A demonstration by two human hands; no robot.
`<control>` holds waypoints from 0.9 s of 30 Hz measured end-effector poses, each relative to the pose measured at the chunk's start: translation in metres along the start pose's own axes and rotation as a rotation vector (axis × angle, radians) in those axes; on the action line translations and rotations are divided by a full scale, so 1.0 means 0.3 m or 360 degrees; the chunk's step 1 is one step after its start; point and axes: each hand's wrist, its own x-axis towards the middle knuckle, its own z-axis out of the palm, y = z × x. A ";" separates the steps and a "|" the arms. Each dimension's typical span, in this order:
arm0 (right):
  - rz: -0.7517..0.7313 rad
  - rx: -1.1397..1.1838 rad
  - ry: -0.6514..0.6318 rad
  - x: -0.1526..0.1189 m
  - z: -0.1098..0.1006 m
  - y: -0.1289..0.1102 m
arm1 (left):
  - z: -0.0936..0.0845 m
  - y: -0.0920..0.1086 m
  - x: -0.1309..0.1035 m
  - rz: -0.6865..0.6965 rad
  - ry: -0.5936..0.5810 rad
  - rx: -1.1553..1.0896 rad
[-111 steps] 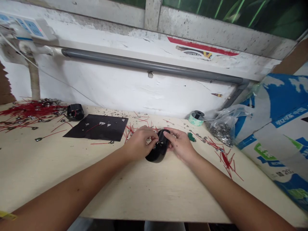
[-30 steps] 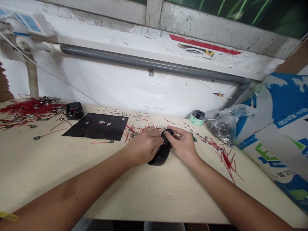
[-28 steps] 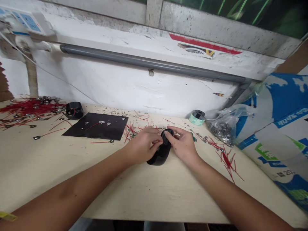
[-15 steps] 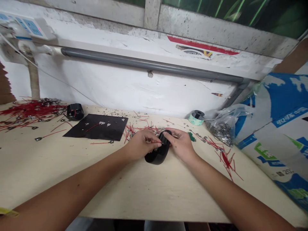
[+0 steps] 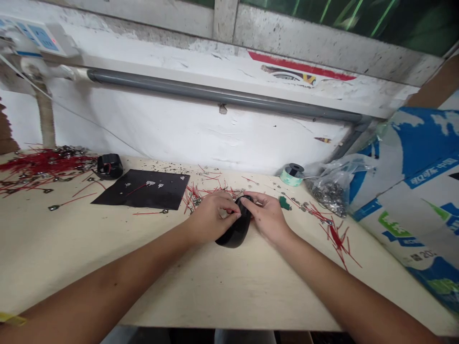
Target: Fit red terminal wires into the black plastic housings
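Note:
A glossy black rounded object (image 5: pixel 234 233) stands on the pale table between my hands. My right hand (image 5: pixel 268 214) holds its upper right side, with the thumb on top and the fingers behind. My left hand (image 5: pixel 214 215) is at its upper left, thumb and forefinger pinched together; anything between the fingertips is too small to make out. Behind my left hand lies a bunch of red wires with small metal discs (image 5: pixel 193 196), partly hidden by the hands.
A black sheet (image 5: pixel 143 196) with small parts lies left, beside a black housing (image 5: pixel 109 166) and a big red wire pile (image 5: pixel 46 162). On the right are a tape roll (image 5: pixel 292 176), a green piece (image 5: pixel 285 203), more red wires (image 5: pixel 337 236), a plastic bag of metal parts (image 5: pixel 332 191) and a large printed package (image 5: pixel 412 200).
The left fingertips still meet at the black object's top, but the small bright bit seen between them earlier no longer shows. The view has shifted slightly.

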 end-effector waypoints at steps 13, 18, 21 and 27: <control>-0.0042 0.0018 -0.0026 0.017 -0.012 0.031 | 0.009 -0.009 -0.003 0.0002 0.0033 0.0047; 0.0100 0.0157 -0.0054 0.016 -0.011 0.014 | -0.010 -0.007 -0.003 -0.0115 -0.0030 -0.0150; 0.0169 0.0262 -0.0022 0.011 -0.006 -0.007 | -0.015 -0.009 0.001 -0.0297 0.0071 -0.0260; 0.0210 0.0210 0.0021 0.012 -0.006 -0.016 | -0.019 -0.025 0.006 -0.0484 -0.0030 -0.0240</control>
